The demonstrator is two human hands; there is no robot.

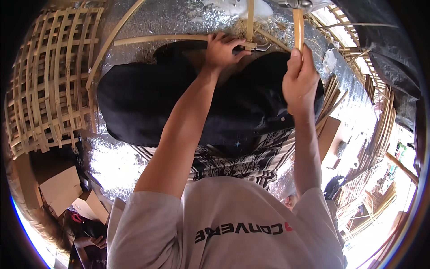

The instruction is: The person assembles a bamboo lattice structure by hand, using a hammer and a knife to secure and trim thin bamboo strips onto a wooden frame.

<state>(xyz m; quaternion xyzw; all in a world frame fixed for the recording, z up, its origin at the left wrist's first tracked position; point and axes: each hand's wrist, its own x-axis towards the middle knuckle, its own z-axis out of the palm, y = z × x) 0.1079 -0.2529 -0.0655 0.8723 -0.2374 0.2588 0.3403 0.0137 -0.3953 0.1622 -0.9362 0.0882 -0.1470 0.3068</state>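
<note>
My right hand [302, 80] is wrapped round the wooden handle of a hammer [298, 29], whose metal head is raised at the top edge. Ahead of my lap, my left hand [222, 53] grips a pale bamboo strip [161, 39] near its right end, fingers over it and thumb toward the joint. There the strip meets another bamboo strip [251, 20] that runs away from me. A thin, shiny curved piece [262, 47] shows by the joint; its kind is unclear.
A woven bamboo lattice panel [49, 76] stands at the left, beside a long bent strip [114, 33]. Open cardboard boxes [60, 188] and another person [89, 240] are at lower left. Bundled bamboo strips [378, 130] lie at right. Silvery sheeting [148, 22] covers the floor.
</note>
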